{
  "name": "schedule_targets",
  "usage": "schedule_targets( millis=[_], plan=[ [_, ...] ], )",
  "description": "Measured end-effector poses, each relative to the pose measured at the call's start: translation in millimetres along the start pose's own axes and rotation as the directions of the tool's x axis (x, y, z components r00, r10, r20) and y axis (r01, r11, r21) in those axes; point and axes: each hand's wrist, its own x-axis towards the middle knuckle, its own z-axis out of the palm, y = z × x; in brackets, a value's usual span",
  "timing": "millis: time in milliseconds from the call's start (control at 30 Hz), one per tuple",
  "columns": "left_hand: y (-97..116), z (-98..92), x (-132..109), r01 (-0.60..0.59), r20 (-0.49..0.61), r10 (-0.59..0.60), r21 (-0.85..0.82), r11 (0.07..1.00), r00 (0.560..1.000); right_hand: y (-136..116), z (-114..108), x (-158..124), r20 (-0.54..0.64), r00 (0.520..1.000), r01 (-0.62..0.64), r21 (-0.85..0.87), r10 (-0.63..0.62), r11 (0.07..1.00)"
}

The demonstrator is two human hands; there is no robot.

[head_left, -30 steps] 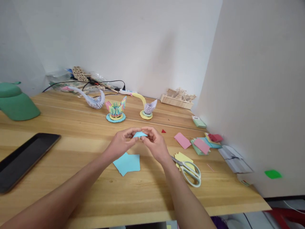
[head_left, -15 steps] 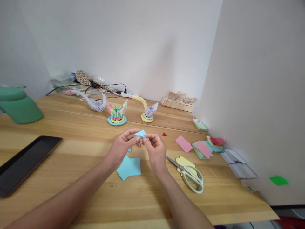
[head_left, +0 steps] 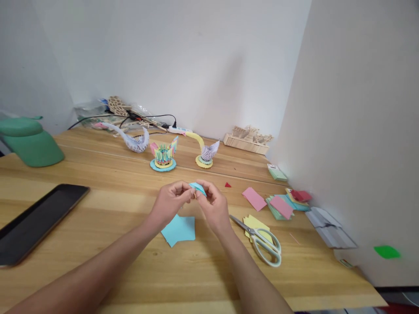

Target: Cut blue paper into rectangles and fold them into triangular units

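Note:
A small folded piece of light blue paper [head_left: 199, 187] is pinched between both hands above the middle of the table. My left hand [head_left: 172, 199] grips its left side with thumb and fingers. My right hand [head_left: 214, 205] closes on its right side, the thumb pressing near the lower edge. Fingers cover part of the folds. Below the hands lie overlapping light blue paper sheets [head_left: 180, 231]. A small red folded triangle [head_left: 228, 185] rests just beyond my right hand.
Scissors [head_left: 262, 244] lie on yellow paper slips [head_left: 255, 224] at the right, near pink paper [head_left: 254, 199] and stacked coloured slips. Paper swans [head_left: 137, 143] and a multicoloured paper piece [head_left: 163, 156] stand farther back. A tablet-like black device [head_left: 42, 220] and green container [head_left: 32, 144] are at left.
The blue paper has turned in my fingers, from a flat point toward the left to a folded shape slanting down right. The view has shifted slightly.

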Motion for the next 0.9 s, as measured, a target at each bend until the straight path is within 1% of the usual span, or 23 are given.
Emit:
schedule_targets(
  millis=[67, 167, 267, 367, 467, 533, 633, 733, 800, 900],
  plan=[
    [0.1, -1.3, 0.9, -0.009, 0.009, 0.009, -0.012, 1.0, 1.0, 0.5, -1.1, 0.8, -0.014, 1.0, 0.005, 0.032, -0.005, 0.999],
    [-1.2, -3.6, 2.7, -0.007, 0.027, 0.009, -0.055, 0.998, 1.0, 2.2, -1.1, 0.1, -0.049, 0.998, 0.05, 0.017, -0.049, 0.999],
    [-1.3, -5.7, 4.2, -0.009, 0.04, 0.012, -0.062, 0.998, 0.999, 1.8, -3.2, -0.5, -0.027, 0.998, 0.063, 0.028, -0.062, 0.998],
    [0.9, -6.9, 4.1, -0.034, 0.071, 0.036, -0.032, 0.999, 0.997, -0.6, -9.8, 1.9, 0.018, 1.0, 0.012, 0.086, -0.013, 0.996],
    [2.9, -7.3, 3.3, -0.085, 0.139, 0.082, 0.012, 0.996, 0.987, -2.1, -16.5, 6.0, 0.058, 0.997, -0.05, 0.069, 0.046, 0.996],
    [2.9, -7.3, 3.5, -0.099, 0.146, 0.096, 0.012, 0.995, 0.985, -1.6, -18.5, 8.1, 0.067, 0.995, -0.077, 0.072, 0.072, 0.994],
    [1.0, -7.3, 5.5, -0.064, 0.137, 0.069, -0.041, 0.997, 0.988, 0.0, -18.4, 9.2, 0.061, 0.994, -0.096, 0.093, 0.091, 0.991],
    [-0.8, -7.5, 7.2, -0.047, 0.158, 0.056, -0.056, 0.997, 0.986, 0.7, -17.6, 8.7, 0.069, 0.994, -0.092, 0.079, 0.086, 0.993],
    [-0.9, -7.6, 6.6, -0.067, 0.15, 0.066, -0.002, 0.998, 0.987, 0.1, -17.2, 8.2, 0.084, 0.994, -0.081, 0.057, 0.076, 0.995],
    [0.3, -8.1, 4.1, -0.159, 0.07, 0.148, 0.197, 0.967, 0.986, -1.0, -16.1, 7.5, 0.122, 0.989, -0.091, 0.028, 0.087, 0.995]
  ],
)
